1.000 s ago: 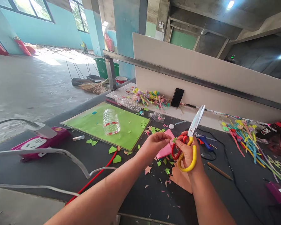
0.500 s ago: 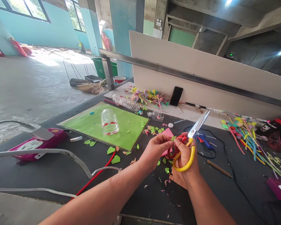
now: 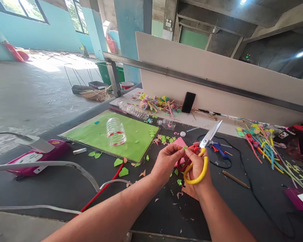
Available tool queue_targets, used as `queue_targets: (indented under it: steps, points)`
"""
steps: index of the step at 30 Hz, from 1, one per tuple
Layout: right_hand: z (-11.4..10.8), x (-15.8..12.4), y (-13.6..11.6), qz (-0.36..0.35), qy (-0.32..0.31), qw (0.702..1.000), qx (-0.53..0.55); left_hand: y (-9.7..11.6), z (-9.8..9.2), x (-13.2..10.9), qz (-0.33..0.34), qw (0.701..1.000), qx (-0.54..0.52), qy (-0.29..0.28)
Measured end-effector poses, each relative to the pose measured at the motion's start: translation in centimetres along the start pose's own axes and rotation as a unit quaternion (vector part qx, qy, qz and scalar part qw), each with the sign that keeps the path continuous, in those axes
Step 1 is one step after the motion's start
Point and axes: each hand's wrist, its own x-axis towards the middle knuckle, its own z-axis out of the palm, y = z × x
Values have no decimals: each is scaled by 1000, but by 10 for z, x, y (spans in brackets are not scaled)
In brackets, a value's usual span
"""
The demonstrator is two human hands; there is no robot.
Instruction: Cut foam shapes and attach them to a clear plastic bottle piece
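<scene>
My right hand [image 3: 197, 169] is closed around the yellow and red handles of a pair of scissors [image 3: 201, 154], whose blades point up and to the right. My left hand [image 3: 166, 162] pinches a tiny green paper cutout [image 3: 184, 147] between its fingertips, touching the fingertips of my right hand. A pink paper sheet [image 3: 179, 143] lies on the dark table just behind both hands. Small green and pink paper scraps [image 3: 176, 183] are scattered beneath them.
A green sheet [image 3: 133, 137] with a cut clear bottle [image 3: 115, 131] lies to the left. Beyond are a plastic bottle [image 3: 134, 110], a phone [image 3: 188, 102] against the white board, a glue gun [image 3: 219, 149], a pencil [image 3: 234, 178], colourful sticks [image 3: 264, 144] and a pink power strip [image 3: 39, 157].
My hands have come together: the left fingertips now pinch the green cutout against the right fingers. The scissors tilted further to the right and lowered. The view shifted slightly.
</scene>
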Motion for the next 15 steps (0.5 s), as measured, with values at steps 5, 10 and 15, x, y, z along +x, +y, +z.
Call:
queue_targets:
  steps: [5, 10, 15]
  points:
    - [5, -3, -3, 1, 11, 999, 39, -2, 3, -2, -4, 1000, -19, 3]
    - [7, -5, -3, 19, 5, 996, 82, -4, 6, -1, 8, 999, -27, 30]
    - [9, -5, -4, 27, 3, 994, 102, -6, 5, -1, 14, 998, -50, 31]
